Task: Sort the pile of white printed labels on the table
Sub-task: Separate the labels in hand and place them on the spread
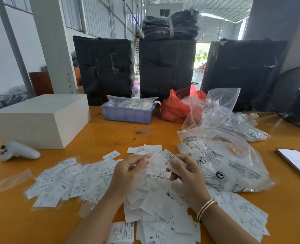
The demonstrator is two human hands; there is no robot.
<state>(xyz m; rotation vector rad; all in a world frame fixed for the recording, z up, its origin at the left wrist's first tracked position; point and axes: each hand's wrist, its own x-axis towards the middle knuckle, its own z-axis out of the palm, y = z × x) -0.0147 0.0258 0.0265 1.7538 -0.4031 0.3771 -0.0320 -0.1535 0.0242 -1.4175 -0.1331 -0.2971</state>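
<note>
Labels (96, 182) are lying across the near table (110, 136). A box (40, 120) is sitting behind them to the left, bags (221, 162) to the right, a tray (128, 114) behind

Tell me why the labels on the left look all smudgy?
Head view: the labels at the left edge are blurred and stretched by the wide lens; those the left hand and right hand hold look sharper, an S readable; the table shines with glare.

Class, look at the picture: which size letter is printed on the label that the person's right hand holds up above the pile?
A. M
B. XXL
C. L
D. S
D: the label pinched in the right hand shows a bold "S" near its left edge; the XXL and M labels lie flat in the pile on the table.
</note>
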